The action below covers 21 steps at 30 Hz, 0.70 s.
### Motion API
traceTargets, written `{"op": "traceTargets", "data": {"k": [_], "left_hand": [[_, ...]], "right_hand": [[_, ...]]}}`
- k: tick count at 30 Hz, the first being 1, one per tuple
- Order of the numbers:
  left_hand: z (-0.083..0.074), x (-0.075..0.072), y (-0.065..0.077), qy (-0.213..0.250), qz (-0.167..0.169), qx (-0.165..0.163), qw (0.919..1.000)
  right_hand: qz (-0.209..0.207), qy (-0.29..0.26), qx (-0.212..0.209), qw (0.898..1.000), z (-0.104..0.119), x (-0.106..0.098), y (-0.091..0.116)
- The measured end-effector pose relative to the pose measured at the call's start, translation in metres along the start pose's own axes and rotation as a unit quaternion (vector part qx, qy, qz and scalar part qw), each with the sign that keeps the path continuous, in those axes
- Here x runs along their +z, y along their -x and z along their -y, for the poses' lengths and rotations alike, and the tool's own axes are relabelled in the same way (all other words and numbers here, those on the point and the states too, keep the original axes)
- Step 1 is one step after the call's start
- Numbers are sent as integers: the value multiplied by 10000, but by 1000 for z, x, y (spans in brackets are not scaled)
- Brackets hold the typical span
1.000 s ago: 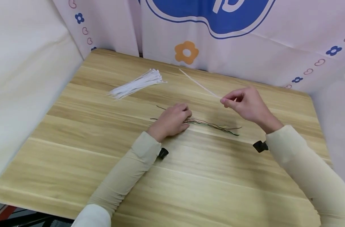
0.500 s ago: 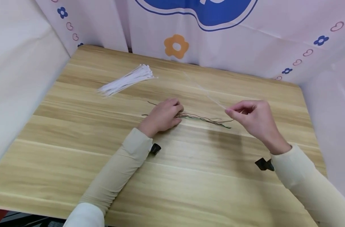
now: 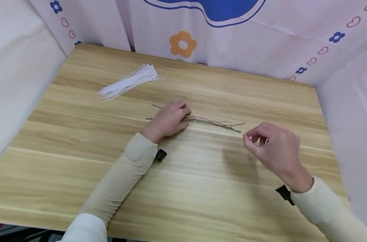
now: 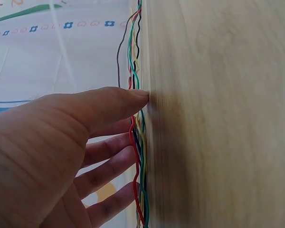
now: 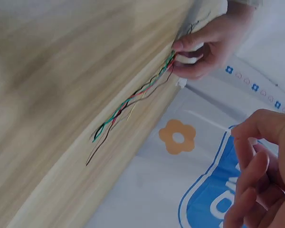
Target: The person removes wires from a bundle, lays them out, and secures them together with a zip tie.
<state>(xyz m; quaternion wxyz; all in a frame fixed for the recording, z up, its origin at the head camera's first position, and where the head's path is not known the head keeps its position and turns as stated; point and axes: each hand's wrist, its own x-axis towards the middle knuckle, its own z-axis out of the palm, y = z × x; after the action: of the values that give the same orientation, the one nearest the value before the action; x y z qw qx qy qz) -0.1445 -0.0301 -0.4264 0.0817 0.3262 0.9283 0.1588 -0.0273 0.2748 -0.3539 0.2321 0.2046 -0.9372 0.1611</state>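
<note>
My left hand (image 3: 168, 119) rests on the table and holds a bundle of thin coloured wires (image 3: 213, 123), thumb on the near side and fingers beyond. In the left wrist view the red, green, black and yellow wires (image 4: 141, 161) run between thumb and fingers. Their loose ends stick out on both sides of the hand. My right hand (image 3: 275, 149) is raised right of the wire ends, thumb and index finger pinched together on a white cable tie (image 3: 213, 108). The tie is so faint against the wood that its full length is hard to see.
A pile of white cable ties (image 3: 130, 81) lies at the back left of the wooden table (image 3: 183, 201). A white printed curtain (image 3: 246, 50) hangs behind the table's far edge, and white cloth stands at both sides.
My right hand has moved towards me and slightly right, drawing the cable tie with it. The left hand keeps its hold on the wires. The head view has shifted a little.
</note>
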Motion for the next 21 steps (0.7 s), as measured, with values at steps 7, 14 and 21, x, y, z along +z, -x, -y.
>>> {"op": "traceTargets", "data": {"k": [7, 14, 21], "left_hand": [[1, -2, 0, -43, 18, 3, 10000], [-1, -2, 0, -26, 58, -19, 10000], [-1, -2, 0, 29, 69, -59, 10000]], "right_hand": [[-505, 718, -1136, 9896, 26, 0, 16], [-868, 735, -2024, 9727, 61, 1, 22], [-663, 598, -2338, 9682, 78, 1, 29]]}}
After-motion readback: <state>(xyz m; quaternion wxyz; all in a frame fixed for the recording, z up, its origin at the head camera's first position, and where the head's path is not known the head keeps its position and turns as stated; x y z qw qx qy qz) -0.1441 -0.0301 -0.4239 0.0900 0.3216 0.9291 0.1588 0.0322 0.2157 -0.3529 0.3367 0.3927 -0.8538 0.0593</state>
